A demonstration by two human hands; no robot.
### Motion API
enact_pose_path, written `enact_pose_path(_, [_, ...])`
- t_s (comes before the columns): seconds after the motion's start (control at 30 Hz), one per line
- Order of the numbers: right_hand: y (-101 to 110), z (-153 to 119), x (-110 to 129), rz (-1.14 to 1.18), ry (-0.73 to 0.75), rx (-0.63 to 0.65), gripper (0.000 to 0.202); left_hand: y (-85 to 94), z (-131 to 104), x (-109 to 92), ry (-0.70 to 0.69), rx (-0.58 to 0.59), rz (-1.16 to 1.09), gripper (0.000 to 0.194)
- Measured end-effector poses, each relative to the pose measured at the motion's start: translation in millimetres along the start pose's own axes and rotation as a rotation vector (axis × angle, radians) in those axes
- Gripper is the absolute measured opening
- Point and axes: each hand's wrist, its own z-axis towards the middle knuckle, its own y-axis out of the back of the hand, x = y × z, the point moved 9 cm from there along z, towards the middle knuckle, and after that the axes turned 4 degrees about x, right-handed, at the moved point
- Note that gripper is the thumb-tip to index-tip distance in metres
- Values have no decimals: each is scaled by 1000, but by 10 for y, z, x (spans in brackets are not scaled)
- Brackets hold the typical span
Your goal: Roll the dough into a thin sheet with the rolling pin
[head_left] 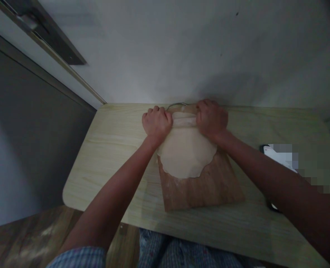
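Observation:
A flat, roughly round sheet of pale dough (187, 154) with an uneven edge lies on a brown wooden board (201, 191). Across the dough's far part rests a whitish rolling pin (184, 122), its middle showing between my hands. My left hand (157, 122) is closed round the pin's left end, and my right hand (212, 117) is closed round the right end. Both ends of the pin are hidden under my fingers. A little of the dough shows beyond the pin.
The board sits on a light wood-grain table (111, 149) against a pale wall (159, 56). Right of the board lies a phone (279, 156), partly hidden by my right forearm. A thin wire loop (177, 104) shows behind the board. A door handle plate (56, 41) is at upper left.

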Motion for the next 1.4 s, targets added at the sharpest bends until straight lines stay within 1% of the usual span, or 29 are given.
enact_pose_path(0.1, [-20,69,-7,13,-6,17,33,-24,68,16,28,17,-14,45])
enact_pose_path(0.27, [-72,209,-24,-3,-14,72,35,-63,203,43,72,9,-4,47])
enact_pose_path(0.47, [-90,361,2,-74,19,96,34,-163,363,117,142,64,-42,49])
enact_pose_path(0.6, [-68,422,27,-103,48,78,32,-170,427,124,144,80,-70,48])
enact_pose_path(0.77, [-90,498,44,-102,71,105,33,-178,530,138,138,94,-101,45])
enact_pose_path(1.0, [-137,575,56,-117,100,104,32,-191,677,169,133,68,-110,45])
enact_pose_path(1.1, [-153,563,47,-71,99,112,32,-183,661,173,141,58,-86,44])
enact_pose_path(1.17, [-154,520,52,-55,98,118,32,-167,602,158,133,43,-70,42])
enact_pose_path(1.3, [-109,350,114,-52,122,87,29,-76,376,96,87,-47,-39,41])
enact_pose_path(1.4, [-61,197,127,-36,100,39,30,-44,176,73,72,-63,-20,45])
